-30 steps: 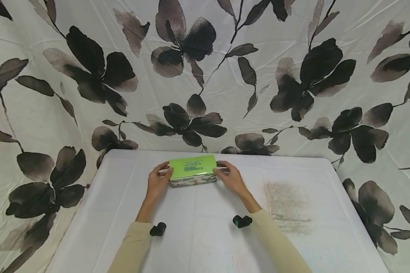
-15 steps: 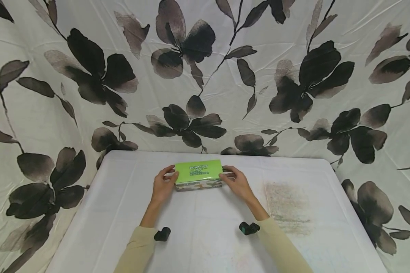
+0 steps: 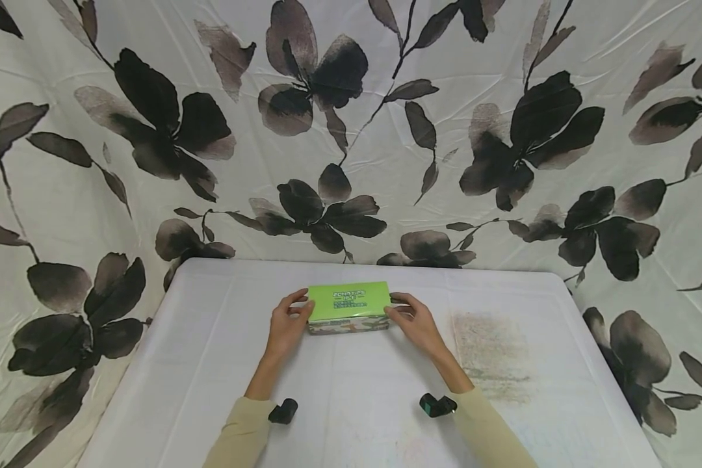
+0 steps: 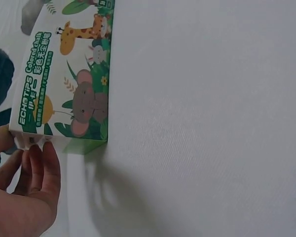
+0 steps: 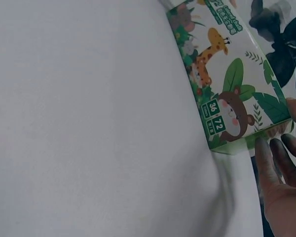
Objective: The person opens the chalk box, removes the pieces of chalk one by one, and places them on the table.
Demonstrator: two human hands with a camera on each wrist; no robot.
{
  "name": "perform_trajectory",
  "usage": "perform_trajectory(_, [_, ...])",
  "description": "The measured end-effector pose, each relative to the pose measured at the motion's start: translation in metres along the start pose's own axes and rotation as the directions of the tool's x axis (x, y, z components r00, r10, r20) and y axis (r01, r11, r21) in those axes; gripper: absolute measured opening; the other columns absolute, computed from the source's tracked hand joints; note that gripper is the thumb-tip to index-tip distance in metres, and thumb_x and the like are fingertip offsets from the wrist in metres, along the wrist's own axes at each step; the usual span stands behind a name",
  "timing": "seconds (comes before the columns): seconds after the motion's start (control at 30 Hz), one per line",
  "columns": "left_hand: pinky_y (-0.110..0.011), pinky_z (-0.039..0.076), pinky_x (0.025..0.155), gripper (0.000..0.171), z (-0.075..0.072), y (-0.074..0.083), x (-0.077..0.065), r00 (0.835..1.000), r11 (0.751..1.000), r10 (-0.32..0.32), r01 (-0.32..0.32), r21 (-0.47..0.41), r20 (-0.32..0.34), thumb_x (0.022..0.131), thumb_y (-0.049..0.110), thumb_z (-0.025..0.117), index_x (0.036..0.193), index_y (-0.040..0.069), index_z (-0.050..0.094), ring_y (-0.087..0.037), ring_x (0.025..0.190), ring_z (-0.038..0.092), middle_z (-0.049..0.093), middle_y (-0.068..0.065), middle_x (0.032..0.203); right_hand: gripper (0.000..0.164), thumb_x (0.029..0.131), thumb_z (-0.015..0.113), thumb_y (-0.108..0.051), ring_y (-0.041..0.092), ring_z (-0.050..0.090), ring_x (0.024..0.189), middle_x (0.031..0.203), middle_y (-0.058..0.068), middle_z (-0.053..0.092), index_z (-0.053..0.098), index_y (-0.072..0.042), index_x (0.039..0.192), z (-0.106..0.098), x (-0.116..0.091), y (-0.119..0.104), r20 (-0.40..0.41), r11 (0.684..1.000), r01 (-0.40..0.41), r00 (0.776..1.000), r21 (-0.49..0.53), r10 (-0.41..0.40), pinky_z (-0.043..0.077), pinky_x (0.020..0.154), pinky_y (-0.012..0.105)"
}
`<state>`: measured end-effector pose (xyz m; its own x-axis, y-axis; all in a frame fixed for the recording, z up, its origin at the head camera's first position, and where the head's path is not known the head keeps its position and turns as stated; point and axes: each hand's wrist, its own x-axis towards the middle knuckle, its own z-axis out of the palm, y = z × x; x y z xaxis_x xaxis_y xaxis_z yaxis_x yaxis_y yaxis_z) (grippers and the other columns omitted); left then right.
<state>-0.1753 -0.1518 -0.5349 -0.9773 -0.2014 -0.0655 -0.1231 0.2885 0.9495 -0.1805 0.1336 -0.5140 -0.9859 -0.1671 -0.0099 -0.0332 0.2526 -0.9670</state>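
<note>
Apparently, positioning the chalk box (image 3: 349,302) is the step in hand, near the tabletop's (image 3: 222,325) far edge; left hand (image 3: 288,323) and right hand (image 3: 418,325) pinch its opposite ends. Next likely calls for level, matched pressure.

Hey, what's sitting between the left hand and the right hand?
The green-topped chalk box, its ends held by the left hand and the right hand; the head view shows it.
</note>
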Motion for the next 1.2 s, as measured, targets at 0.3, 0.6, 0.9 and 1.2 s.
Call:
perform_trajectory(0.3, [-0.017,0.051,0.069,0.042,0.008,0.0,-0.006,1.0,0.999,0.029,-0.029,-0.034,-0.001,0.1,0.017,0.07,0.139,0.005,0.062,-0.026,0.103,0.062,0.062,-0.017,0.129,0.048,0.099,0.073,-0.022,0.03,0.064,0.115,0.138,0.018,0.059,0.058,-0.001,0.139,-0.005,-0.001,0.035,-0.047,1.0,-0.004,0.999,-0.022,0.003,0.056,0.097,0.031])
perform_trajectory(0.6, [-0.017,0.051,0.07,0.041,0.018,-0.002,-0.011,0.998,0.996,0.062,-0.061,-0.058,0.01,0.1,0.016,0.07,0.138,0.004,0.062,-0.025,0.101,0.063,0.062,-0.018,0.128,0.046,0.097,0.075,-0.022,0.024,0.065,0.112,0.135,0.015,0.061,0.06,-0.005,0.137,-0.014,-0.011,0.038,-0.061,1.0,-0.022,0.998,0.012,0.023,0.057,0.092,0.026])
perform_trajectory(0.9, [-0.019,0.052,0.071,0.041,0.028,0.003,-0.014,0.998,0.997,0.063,-0.062,-0.054,0.022,0.1,0.016,0.07,0.139,0.005,0.062,-0.025,0.101,0.063,0.062,-0.016,0.128,0.048,0.097,0.075,-0.024,0.028,0.064,0.114,0.137,0.015,0.06,0.059,-0.007,0.138,-0.026,-0.016,0.041,-0.05,0.998,-0.051,0.997,0.039,0.053,0.056,0.089,0.024])
perform_trajectory(1.2, [-0.02,0.051,0.072,0.042,0.036,0.007,-0.016,0.998,0.997,0.051,-0.048,-0.053,0.045,0.1,0.019,0.07,0.139,0.006,0.062,-0.023,0.101,0.063,0.062,-0.014,0.128,0.047,0.097,0.076,-0.023,0.025,0.064,0.114,0.138,0.014,0.06,0.06,-0.007,0.138,-0.035,-0.018,0.044,-0.061,0.997,-0.067,0.996,0.05,0.07,0.056,0.087,0.022])
